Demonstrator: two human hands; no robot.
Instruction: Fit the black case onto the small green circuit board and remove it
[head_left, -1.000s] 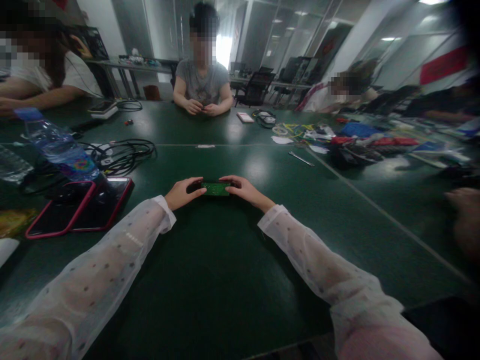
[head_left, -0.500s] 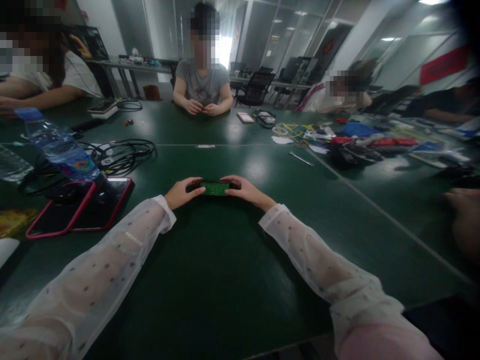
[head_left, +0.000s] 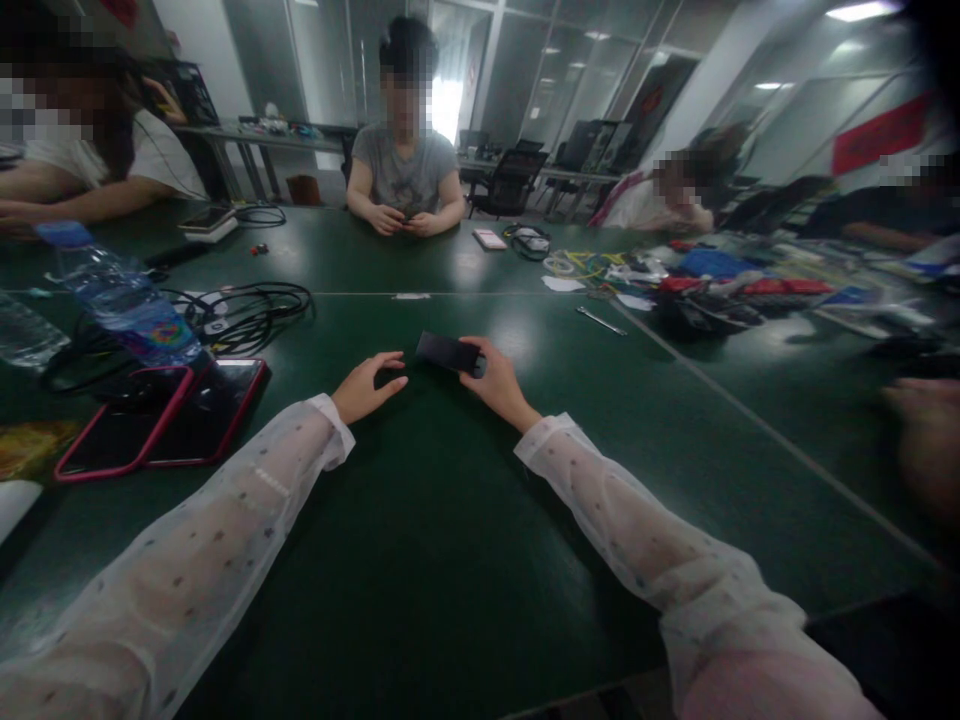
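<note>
My right hand (head_left: 495, 378) holds a small, flat, dark rectangular device (head_left: 445, 353) by its right end, thumb in front and fingers behind. The side towards me is plain and dark, tilted, with its left end free. I cannot tell exactly what kind of device it is. Just left of it, my left hand (head_left: 369, 387) is open, thumb and fingers apart and nothing between them. Both hands are over the dark green table (head_left: 420, 540). A gap separates the left fingertips from the device.
On the left are two red-edged phones (head_left: 206, 412), a water bottle (head_left: 124, 295) and coiled black cables (head_left: 262, 305). A wrench (head_left: 601, 320) lies to the right, before a heap of cables and tools (head_left: 720, 285). Across the table sits a person (head_left: 405, 175); others are at both sides.
Both hands gripped the device before, and its visible face was green with light specks. The left hand has let go. The right hand has turned the device, and a dark face now shows.
</note>
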